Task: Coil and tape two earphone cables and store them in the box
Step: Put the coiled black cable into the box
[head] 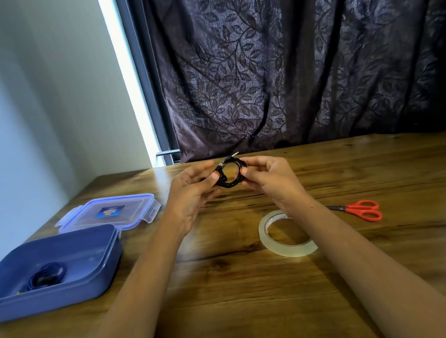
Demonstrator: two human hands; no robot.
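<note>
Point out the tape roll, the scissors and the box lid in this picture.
tape roll point(296, 250), head view, near wall of the ring
scissors point(350, 209), head view, where the red handles meet
box lid point(129, 212), head view, clear top panel

Home room: leaf-patterned curtain point(300, 55), wooden table point(231, 294).
</note>
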